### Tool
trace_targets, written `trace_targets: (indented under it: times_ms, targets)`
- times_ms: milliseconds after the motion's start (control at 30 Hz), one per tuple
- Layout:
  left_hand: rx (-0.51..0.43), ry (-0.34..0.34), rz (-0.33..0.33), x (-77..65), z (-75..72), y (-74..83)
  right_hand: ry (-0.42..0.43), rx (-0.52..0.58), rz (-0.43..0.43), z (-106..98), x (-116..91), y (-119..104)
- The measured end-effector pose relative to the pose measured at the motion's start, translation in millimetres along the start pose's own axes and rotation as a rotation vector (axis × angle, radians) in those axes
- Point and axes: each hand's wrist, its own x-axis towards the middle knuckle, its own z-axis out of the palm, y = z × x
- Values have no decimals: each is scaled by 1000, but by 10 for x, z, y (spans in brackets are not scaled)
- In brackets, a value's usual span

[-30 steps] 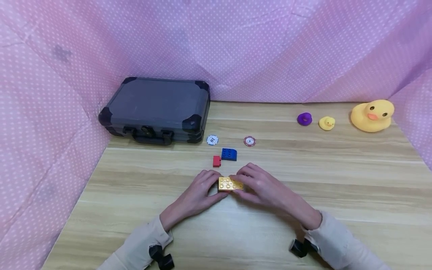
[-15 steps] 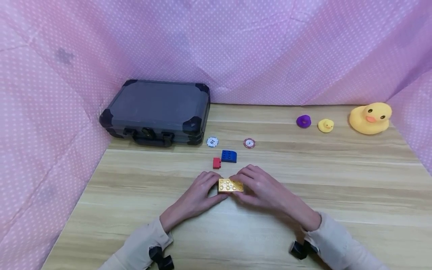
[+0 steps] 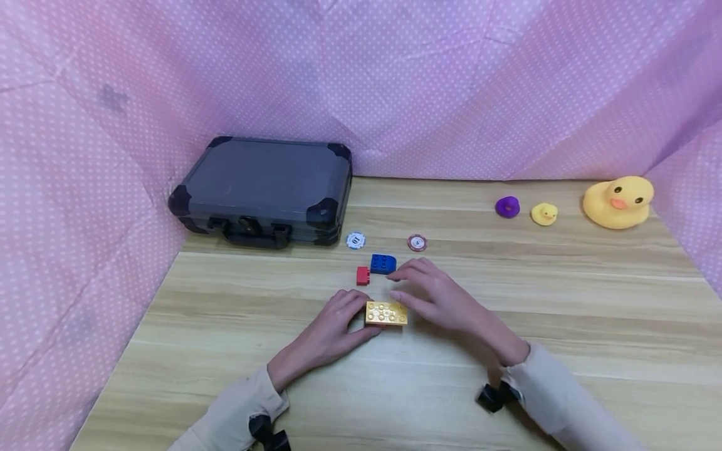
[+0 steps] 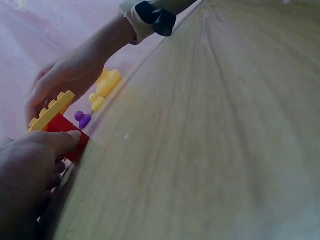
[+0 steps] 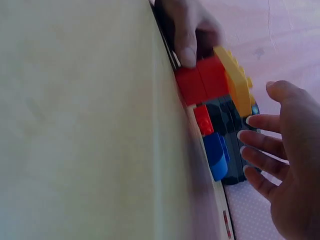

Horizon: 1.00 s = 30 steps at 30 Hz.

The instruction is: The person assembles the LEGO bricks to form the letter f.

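My left hand (image 3: pixel 329 326) pinches a stack of toy building bricks near the middle of the table. A yellow studded brick (image 3: pixel 386 314) tops it, and red bricks (image 5: pixel 202 80) stand beneath, with the thumb pressing their near side. Just right of the stack, my right hand (image 3: pixel 442 299) hovers with nothing in its fingers, apart from the yellow brick. Its fingertips reach near a blue brick (image 3: pixel 383 264) that lies behind the stack. A small red brick (image 3: pixel 363 275) lies at the blue one's left.
A grey case (image 3: pixel 262 188) lies closed at the back left. Between it and the bricks are a white chip (image 3: pixel 356 240) and a red-brown chip (image 3: pixel 417 242). Purple (image 3: pixel 507 207), small yellow (image 3: pixel 544 214) and large yellow ducks (image 3: pixel 617 203) line the back right.
My right hand has let go of the yellow brick and moved back and slightly right, towards the blue brick. My left hand keeps its hold on the stack.
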Motion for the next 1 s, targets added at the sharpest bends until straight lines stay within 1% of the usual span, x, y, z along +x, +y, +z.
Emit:
trace_targets:
  times_ms: [100,200,333,567,800,1000]
  targets:
    - [4,1,5,2,-2,0,-26,31,51,1,74,21]
    - [6,3,9,7,-3,1,-55,35,75,21,146,44]
    - [8,0,8,8,-4,2,-76,44,80,58,208,78]
    - [0,7,22,7,2,-1,-102,101,96,107,256,123]
    - [-2,1,4,1,3,-3,-124,74,110,133,289,131]
    - [-12,-5,-2,2,-6,7,-124,66,111,132,326,117]
